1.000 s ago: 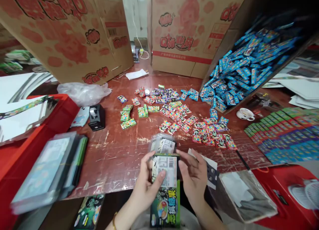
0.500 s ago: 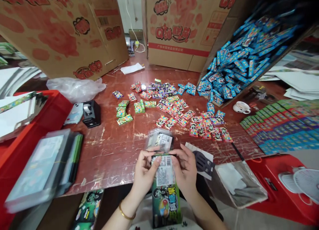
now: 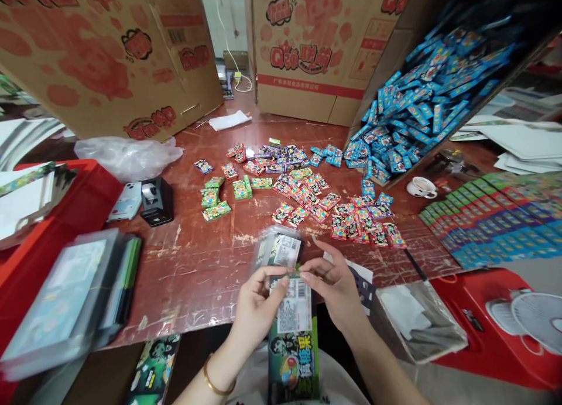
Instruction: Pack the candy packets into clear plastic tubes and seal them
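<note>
A long, flat green-and-black candy package [image 3: 292,361] with a white barcode label stands upright in front of my body, its lower end near my lap. My left hand [image 3: 258,302] is closed on the upper left corner, thumb on the label and fingers along the top edge. At the top right, my right hand [image 3: 336,288] pinches the edge between thumb and fingers, one finger raised. Just beyond my fingertips, a similar dark package [image 3: 285,247] in a clear sleeve lies on the table. A gold bracelet circles my left wrist.
Small red, green, purple and blue candy packets [image 3: 307,188] are scattered over the red table [image 3: 193,258]. An open carton [image 3: 377,83] at right spills blue packets. Clear plastic sleeves [image 3: 65,299] lie left, by a red bin [image 3: 94,188]. A white cup [image 3: 420,187] stands right.
My right hand has shifted a little right, and one of its fingers has lifted off the package's top edge. My left hand keeps its hold. The view has moved slightly.
</note>
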### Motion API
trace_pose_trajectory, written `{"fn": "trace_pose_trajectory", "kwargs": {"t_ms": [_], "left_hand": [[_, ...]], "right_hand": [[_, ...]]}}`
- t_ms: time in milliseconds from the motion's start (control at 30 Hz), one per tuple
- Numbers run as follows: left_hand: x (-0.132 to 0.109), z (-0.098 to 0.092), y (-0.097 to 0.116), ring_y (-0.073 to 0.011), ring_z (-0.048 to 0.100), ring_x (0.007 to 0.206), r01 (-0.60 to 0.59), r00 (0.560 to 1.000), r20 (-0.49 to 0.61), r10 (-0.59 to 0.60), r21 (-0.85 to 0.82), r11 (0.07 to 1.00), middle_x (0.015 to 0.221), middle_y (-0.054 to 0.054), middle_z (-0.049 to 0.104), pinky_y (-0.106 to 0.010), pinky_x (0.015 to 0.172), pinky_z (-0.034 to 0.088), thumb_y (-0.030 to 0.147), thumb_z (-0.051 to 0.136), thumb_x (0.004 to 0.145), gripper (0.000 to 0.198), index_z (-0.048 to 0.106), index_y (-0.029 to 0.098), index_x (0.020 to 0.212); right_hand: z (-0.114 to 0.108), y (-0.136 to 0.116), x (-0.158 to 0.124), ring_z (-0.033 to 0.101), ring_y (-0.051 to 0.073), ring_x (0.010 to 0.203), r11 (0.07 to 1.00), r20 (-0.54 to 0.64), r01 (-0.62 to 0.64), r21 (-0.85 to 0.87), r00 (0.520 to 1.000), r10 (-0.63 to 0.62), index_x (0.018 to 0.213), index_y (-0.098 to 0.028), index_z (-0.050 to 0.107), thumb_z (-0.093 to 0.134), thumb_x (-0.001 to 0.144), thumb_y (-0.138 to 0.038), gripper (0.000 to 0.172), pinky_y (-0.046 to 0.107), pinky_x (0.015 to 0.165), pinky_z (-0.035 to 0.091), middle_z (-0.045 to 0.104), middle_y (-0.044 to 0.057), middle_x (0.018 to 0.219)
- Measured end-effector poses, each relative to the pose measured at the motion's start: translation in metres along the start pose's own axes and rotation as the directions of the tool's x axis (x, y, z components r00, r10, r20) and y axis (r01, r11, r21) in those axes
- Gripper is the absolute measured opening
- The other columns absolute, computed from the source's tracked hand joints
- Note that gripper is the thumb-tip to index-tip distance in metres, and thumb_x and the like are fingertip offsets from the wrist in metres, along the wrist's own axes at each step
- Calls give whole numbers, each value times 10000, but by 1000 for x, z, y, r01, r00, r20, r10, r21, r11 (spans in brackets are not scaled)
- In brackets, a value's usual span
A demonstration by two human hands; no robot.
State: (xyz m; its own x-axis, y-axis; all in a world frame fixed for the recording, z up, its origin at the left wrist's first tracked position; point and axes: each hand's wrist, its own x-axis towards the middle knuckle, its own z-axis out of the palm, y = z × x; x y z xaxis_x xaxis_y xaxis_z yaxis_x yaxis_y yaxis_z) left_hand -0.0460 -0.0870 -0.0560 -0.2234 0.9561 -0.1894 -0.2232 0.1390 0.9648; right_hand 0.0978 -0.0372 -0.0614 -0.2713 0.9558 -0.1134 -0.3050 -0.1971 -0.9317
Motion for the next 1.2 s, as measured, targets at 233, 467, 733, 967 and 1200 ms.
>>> {"fn": "trace_pose_trajectory", "kwargs": {"t_ms": [233,467,733,967,1200], "left_hand": [[3,6,-2,-195,661,775,-37,999,4,37,86,996,880,-61,727,-283,683,504,391,557,844,232,643,180,884],[6,11,-17,-200,638,903,-159,987,54,154,113,981,944,-51,689,-333,833,473,267,654,786,117,565,203,829],[12,14,-18,-210,633,919,-92,993,90,81,126,988,988,-65,689,-335,819,465,285,686,744,206,528,205,850],[12,16,-14,-149,554,708,-83,997,20,81,210,974,727,36,583,-258,678,426,255,714,687,258,501,207,826],[13,14,-16,-157,545,716,-57,998,2,58,201,978,730,33,567,-260,682,408,274,707,681,273,487,212,829]], "right_hand": [[-15,-6,12,683,206,777,991,30,-137,-1,990,137,1169,-208,459,763,686,-272,574,355,740,517,738,38,830],[-16,15,-7,669,206,870,975,-30,90,-202,995,-98,1150,-237,480,645,815,-290,377,365,813,506,716,34,877],[-30,-29,37,583,174,847,791,266,334,-513,938,-224,727,-193,625,643,794,-248,88,322,807,471,600,31,848],[-12,-49,55,563,128,646,808,541,256,-531,836,91,742,-176,627,593,811,-243,102,241,599,468,606,-8,694],[-11,-42,49,557,126,618,782,497,251,-571,864,86,729,-171,645,615,787,-250,103,217,546,448,613,-7,665]]}}
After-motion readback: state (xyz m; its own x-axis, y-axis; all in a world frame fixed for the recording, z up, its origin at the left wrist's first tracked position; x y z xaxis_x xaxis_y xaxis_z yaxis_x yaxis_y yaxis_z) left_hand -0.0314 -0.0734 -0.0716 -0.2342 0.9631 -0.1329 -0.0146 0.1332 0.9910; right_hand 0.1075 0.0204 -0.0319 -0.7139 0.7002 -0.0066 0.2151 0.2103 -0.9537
